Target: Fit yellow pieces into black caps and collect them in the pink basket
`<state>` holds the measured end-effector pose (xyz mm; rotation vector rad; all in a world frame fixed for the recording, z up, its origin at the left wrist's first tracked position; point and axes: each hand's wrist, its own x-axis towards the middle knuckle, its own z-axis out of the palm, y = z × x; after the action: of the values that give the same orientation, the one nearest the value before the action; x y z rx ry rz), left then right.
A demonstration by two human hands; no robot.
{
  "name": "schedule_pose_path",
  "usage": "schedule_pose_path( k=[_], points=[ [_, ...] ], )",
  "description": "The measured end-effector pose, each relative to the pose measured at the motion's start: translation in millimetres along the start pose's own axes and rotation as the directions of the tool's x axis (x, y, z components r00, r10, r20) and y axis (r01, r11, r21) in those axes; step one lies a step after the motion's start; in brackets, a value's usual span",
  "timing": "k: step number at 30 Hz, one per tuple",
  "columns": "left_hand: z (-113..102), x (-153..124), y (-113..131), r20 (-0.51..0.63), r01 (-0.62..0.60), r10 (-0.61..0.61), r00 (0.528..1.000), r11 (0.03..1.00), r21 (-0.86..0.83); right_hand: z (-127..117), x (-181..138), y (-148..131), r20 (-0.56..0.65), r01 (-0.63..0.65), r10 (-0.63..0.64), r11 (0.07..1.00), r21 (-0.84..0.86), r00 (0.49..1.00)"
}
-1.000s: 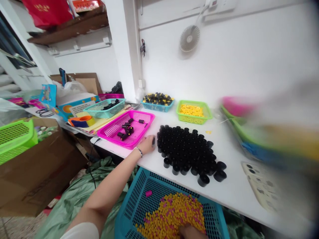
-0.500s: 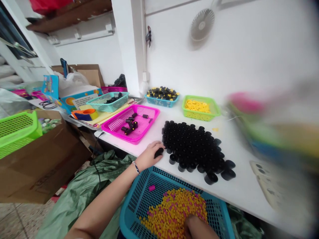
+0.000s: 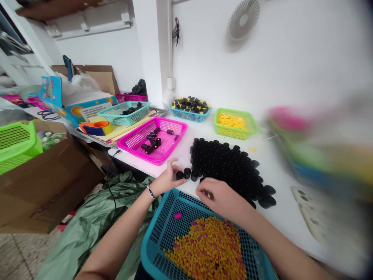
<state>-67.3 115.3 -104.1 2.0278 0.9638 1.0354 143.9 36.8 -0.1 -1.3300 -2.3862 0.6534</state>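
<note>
My left hand (image 3: 164,181) curls its thumb and fingers around a short black cylinder (image 3: 180,175) at the table's front edge. Touching or just beside it stands another black cylinder (image 3: 187,173). To the right, my right hand (image 3: 218,194) is pinched above the near edge of a dense group of black cylinders (image 3: 225,163); a speck of yellow shows at its fingertips. Below both hands is a blue basket (image 3: 150,237), tilted towards me. Many small yellow and pink pieces (image 3: 206,245) lie in it, along with one larger pink cylinder (image 3: 177,216).
A pink basket (image 3: 124,146) with several black pieces stands left of my hands. Behind are a blue basket (image 3: 190,115) of black-and-yellow pieces and a green basket (image 3: 249,132) of yellow parts. A power strip (image 3: 309,210) lies right. A cardboard box (image 3: 58,186) stands left.
My right hand has risen out of the small pieces in the basket and moved up beside the black cylinders. My left hand has shifted slightly left and its fingers have lifted. The view has tilted slightly.
</note>
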Motion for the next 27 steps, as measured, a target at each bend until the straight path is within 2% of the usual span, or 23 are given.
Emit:
schedule_pose_path(
  k=[3,6,8,13,18,24,27],
  points=[
    [1,-3,1,-0.021,0.025,-0.025,0.999,1.0,-0.012,-9,49,-1,0.055,0.072,-0.065,0.988,-0.139,0.996],
    [3,-4,3,-0.048,0.073,-0.072,0.996,0.997,0.02,-6,86,-1,0.197,0.056,-0.003,0.963,-0.264,0.98],
    [4,-5,3,-0.067,0.105,-0.101,0.993,0.993,0.056,-3,100,-1,0.255,0.039,0.044,0.95,-0.311,0.966],
    [3,-5,4,-0.089,0.142,-0.133,0.987,0.984,0.111,0,113,-2,0.347,0.028,0.097,0.941,-0.338,0.933],
    [2,-4,2,-0.078,0.147,-0.141,0.987,0.986,0.079,-6,123,-8,0.415,-0.008,0.171,0.931,-0.364,0.893],
    [2,-5,3,-0.091,0.163,-0.158,0.983,0.985,0.051,-14,137,-23,0.504,-0.077,0.297,0.908,-0.412,0.811],
    [2,-5,3,-0.096,0.17,-0.165,0.982,0.984,0.047,-16,143,-23,0.553,-0.093,0.32,0.912,-0.399,0.769]
  ],
)
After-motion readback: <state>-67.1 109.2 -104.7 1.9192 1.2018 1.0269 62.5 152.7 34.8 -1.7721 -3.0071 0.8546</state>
